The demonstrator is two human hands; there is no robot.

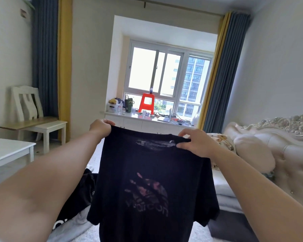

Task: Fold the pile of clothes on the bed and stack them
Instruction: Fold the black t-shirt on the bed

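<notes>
The left hand (101,127) is being held up at the left shoulder of a black T-shirt (152,182), its fingers curled over the top edge of the cloth and gripping it. The right hand (195,144) is being held at the right shoulder, just beside the neckline, where the fabric is being pinched between thumb and fingers. The shirt is being hung between the two hands in the air, spread wide, with its body dropping below them and a faded reddish print showing through the cloth at its middle. Both forearms are being stretched forward from the near edge of the view.

Below and behind the shirt, a bed (224,186) is being partly covered by it; a dark garment with white lettering (77,198) is lying on the bed at the near left, and a grey one (77,224) beneath that. A padded cream headboard (287,154) is seen at the right with pillows (252,151) against it.

On the far window ledge (129,117), a white box (112,107) is being topped by something yellow, its contents too small to tell; a green bag (129,104) and a red stool (146,103) are standing beside it. A white chair (33,112) is seen at the left.
</notes>
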